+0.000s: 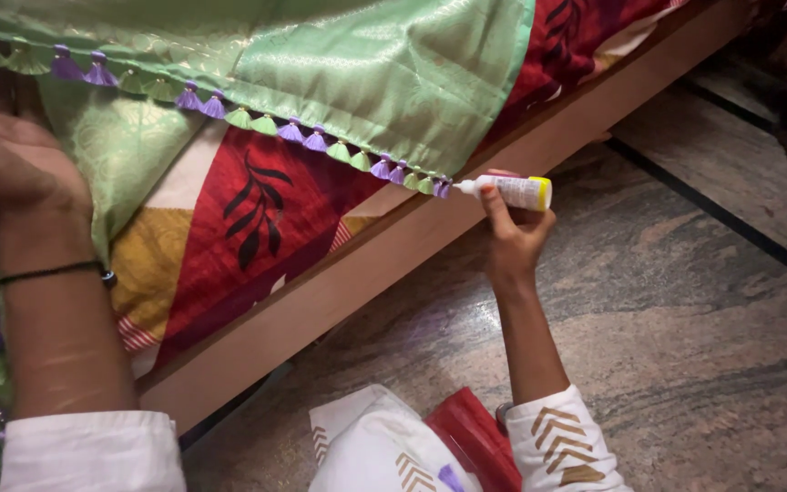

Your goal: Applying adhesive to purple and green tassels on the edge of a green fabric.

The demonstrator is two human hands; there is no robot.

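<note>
One small white glue bottle (yellow cap) in our right hand, nozzle at the green cloth's tassels; left hand flat on cloth. Stone floor.

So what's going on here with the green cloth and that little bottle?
A person sits on a stone floor beside a low wooden bed frame. Their right hand holds a small white bottle with a yellow cap end, its nozzle pointed at the last purple tassel on the edge of a green fabric. The left hand rests flat on the same fabric further along. Green and purple tassels line the hem, which lies over a red leaf-patterned sheet.
</note>
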